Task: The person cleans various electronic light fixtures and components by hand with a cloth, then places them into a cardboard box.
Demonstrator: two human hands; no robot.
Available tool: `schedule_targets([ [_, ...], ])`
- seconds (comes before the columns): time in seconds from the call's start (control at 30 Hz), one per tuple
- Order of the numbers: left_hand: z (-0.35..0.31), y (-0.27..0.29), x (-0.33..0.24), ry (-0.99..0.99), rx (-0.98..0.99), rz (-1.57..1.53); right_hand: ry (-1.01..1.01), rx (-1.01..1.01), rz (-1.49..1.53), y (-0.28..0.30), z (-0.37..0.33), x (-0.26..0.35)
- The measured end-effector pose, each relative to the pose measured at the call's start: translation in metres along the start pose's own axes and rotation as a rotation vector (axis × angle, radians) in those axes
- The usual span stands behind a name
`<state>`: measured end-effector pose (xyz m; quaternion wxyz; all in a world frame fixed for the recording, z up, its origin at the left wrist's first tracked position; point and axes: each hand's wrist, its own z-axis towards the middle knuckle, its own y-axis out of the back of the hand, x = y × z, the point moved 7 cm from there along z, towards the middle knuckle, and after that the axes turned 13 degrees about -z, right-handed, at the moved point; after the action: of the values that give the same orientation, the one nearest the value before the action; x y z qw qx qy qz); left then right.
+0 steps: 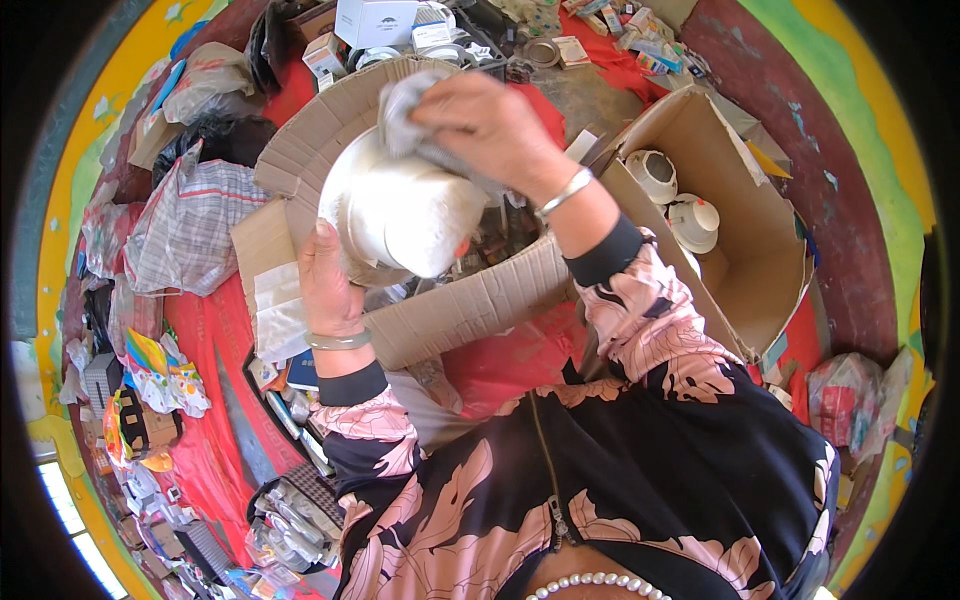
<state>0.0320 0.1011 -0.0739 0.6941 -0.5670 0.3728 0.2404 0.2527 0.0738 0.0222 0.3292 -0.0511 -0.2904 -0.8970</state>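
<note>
Above a cardboard box (470, 305) in front of me, my left hand (332, 282) grips a white round flanged housing (415, 215), shaped like a ceiling downlight. The thumb lies along its rim; the other fingers are mostly hidden behind it. My right hand (487, 122) is closed on a grey cloth (405, 115), pressed against the housing's upper edge. Both the cloth and the right hand are slightly blurred by motion. Dark small items show inside the box, partly covered by the housing.
A second open carton (757, 270) at the right holds similar white housings (692, 222). A plaid bag (195, 225) stands at the left on red sheeting (205, 340). Small boxes (375, 22) crowd the far side, and packaged goods (295, 520) lie at the lower left.
</note>
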Motion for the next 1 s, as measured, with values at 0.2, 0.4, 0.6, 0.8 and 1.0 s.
schedule_targets([
  [0.2, -0.002, 0.016, 0.005, -0.003, 0.03, 0.14, -0.109, 0.658, -0.507, -0.037, -0.04, -0.048],
  [0.4, -0.002, 0.002, -0.002, -0.03, -0.003, 0.06, -0.187, 0.033, -0.31, 0.019, -0.008, -0.035],
  [0.6, -0.001, -0.002, -0.005, 0.009, -0.036, -0.021, -0.59, 0.111, 0.063, -0.004, -0.021, -0.049],
  [0.8, 0.009, 0.004, 0.013, 0.056, -0.042, -0.245, -0.55, 0.269, 0.418, -0.037, -0.023, -0.012],
  [1.0, 0.009, 0.016, 0.018, 0.057, -0.176, -0.344, 0.097, 0.328, 0.027, -0.062, -0.028, 0.066],
])
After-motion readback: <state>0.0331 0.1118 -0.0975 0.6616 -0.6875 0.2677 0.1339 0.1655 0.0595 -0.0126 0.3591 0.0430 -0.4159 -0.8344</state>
